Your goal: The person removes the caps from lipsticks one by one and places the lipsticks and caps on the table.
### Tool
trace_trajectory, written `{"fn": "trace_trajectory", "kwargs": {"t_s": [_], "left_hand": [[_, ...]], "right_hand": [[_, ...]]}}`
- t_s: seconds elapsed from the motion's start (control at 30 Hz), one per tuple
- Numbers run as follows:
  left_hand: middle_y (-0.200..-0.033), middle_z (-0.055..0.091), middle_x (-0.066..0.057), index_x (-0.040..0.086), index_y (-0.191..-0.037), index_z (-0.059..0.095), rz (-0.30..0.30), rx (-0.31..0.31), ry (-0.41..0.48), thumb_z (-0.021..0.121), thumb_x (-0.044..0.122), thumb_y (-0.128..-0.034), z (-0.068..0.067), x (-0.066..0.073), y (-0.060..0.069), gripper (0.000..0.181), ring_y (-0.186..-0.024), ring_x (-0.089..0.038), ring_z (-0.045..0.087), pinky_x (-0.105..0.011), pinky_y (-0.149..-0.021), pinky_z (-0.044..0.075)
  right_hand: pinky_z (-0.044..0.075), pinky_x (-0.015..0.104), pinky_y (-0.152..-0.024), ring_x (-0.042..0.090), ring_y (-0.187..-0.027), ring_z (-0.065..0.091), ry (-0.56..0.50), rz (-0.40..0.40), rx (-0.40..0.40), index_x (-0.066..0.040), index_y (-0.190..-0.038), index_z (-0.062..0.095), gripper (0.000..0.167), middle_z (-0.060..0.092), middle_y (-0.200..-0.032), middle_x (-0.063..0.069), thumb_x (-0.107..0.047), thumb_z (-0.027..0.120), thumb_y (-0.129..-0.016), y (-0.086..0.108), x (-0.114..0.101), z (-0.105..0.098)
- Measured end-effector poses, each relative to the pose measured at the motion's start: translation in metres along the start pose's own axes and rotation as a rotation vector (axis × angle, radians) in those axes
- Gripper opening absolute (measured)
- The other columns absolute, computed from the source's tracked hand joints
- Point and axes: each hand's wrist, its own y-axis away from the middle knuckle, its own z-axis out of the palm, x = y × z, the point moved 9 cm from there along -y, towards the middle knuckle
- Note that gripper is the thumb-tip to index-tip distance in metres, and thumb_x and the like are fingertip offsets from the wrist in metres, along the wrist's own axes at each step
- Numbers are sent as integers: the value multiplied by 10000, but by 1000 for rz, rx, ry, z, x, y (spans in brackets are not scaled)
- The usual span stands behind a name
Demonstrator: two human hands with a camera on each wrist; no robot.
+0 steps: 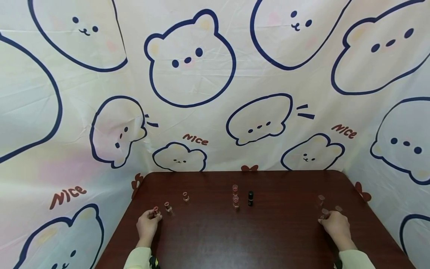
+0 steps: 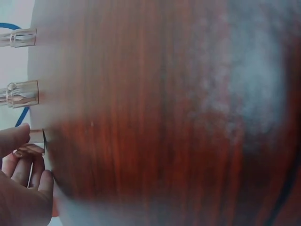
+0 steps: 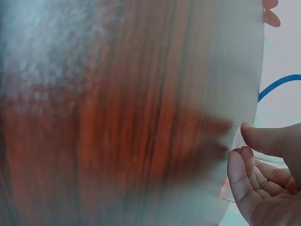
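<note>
In the head view the left hand (image 1: 147, 227) pinches a small lipstick tube (image 1: 156, 211) standing on the table at the left. Two similar metallic tubes, one nearer (image 1: 168, 206) and one farther (image 1: 186, 196), stand to its right. The left wrist view shows thumb and fingers of the left hand (image 2: 26, 176) around the tube (image 2: 36, 136). At the right, the right hand (image 1: 337, 228) pinches a clear cap (image 1: 324, 212); two more clear pieces (image 1: 321, 199) (image 1: 338, 209) are just beyond it. Thumb and fingertips of the right hand (image 3: 265, 174) meet at clear plastic (image 3: 239, 140), partly hidden.
Mid-table, two pinkish clear-topped tubes (image 1: 235, 189) (image 1: 236, 203) stand in line, with a black tube (image 1: 250, 198) to their right. The dark wooden table (image 1: 242, 239) ends at a printed cloth (image 1: 215, 123) behind and at both sides.
</note>
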Motion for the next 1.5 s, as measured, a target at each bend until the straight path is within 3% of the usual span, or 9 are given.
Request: {"fn": "trace_trajectory", "kwargs": {"t_s": [0.27,0.5,0.6,0.73,0.9,1.13,1.33,1.5], "left_hand": [[-1022,648,-303,-122,-1062,630,27,-12,-24,718,29,-824,-1,2,0,295,-964,-456,569,-556,-804,432],[-1029,644,-305,-114,-1046,645,24,5,-49,728,35,-819,-1,0,0,284,-969,-450,570,-557,-808,440],[-1041,639,-309,-114,-1056,646,21,7,-51,732,42,-818,-2,-1,0,298,-977,-451,565,-557,-809,443],[-1070,626,-318,-121,-1094,634,1,-10,-48,726,39,-823,-2,-4,0,327,-998,-462,556,-567,-819,442],[-1076,620,-320,-122,-1105,626,-5,-20,-56,716,33,-831,-3,-4,0,327,-1003,-462,554,-570,-825,440],[-1036,633,-307,-121,-1074,634,12,-4,-72,723,32,-823,-3,-2,0,307,-972,-452,561,-567,-815,434],[-997,642,-298,-126,-1041,641,24,-16,-76,722,23,-835,-3,2,1,267,-916,-435,572,-549,-759,452],[-1000,646,-304,-137,-1059,644,23,-26,-73,728,23,-832,-2,3,1,290,-932,-444,578,-547,-767,464]], "right_hand": [[466,429,-525,240,-558,577,-5,-7,36,33,-703,684,231,630,-613,81,-142,724,-848,7,-9,-10],[327,304,-460,141,-466,369,-18,-9,75,-127,-485,467,435,412,-451,-39,-146,711,-845,16,-16,-16],[364,336,-475,159,-480,412,-16,-4,47,-107,-492,512,408,439,-467,-36,-160,713,-843,16,-18,-15],[456,443,-567,220,-570,554,-2,16,-29,-52,-614,659,274,586,-572,4,-184,721,-846,15,-18,-6],[444,380,-524,196,-561,542,-22,-12,-77,-21,-672,660,262,598,-638,50,-203,739,-844,17,-28,8],[495,380,-577,183,-663,602,-124,-109,-110,42,-925,700,258,669,-793,58,-201,742,-853,16,-71,27],[519,368,-598,186,-724,642,-208,-259,-84,14,-982,703,276,688,-830,41,-208,775,-834,20,-125,47],[533,342,-620,152,-770,651,-297,-335,-83,-29,-1043,705,280,693,-920,23,-189,782,-827,25,-163,68]]}}
